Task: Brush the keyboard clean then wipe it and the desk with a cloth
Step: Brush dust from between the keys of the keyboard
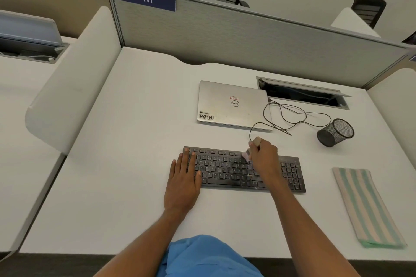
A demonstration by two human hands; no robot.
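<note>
black keyboard (227,171) on white surface (126,141), left hand (183,181) flat, fingers straight on its left end, right hand (264,157) gripping small brush (247,153) over upper middle keys, striped cloth (369,207) well right

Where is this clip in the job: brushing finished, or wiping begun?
Nothing looks finished yet. Brushing is in hand: the right hand holds a small brush to the middle keys of the keyboard while the left hand rests flat on its left end; pale specks show on the keys. Left: both wipes, since the striped cloth lies folded and untouched on the desk, right of the keyboard.
</note>
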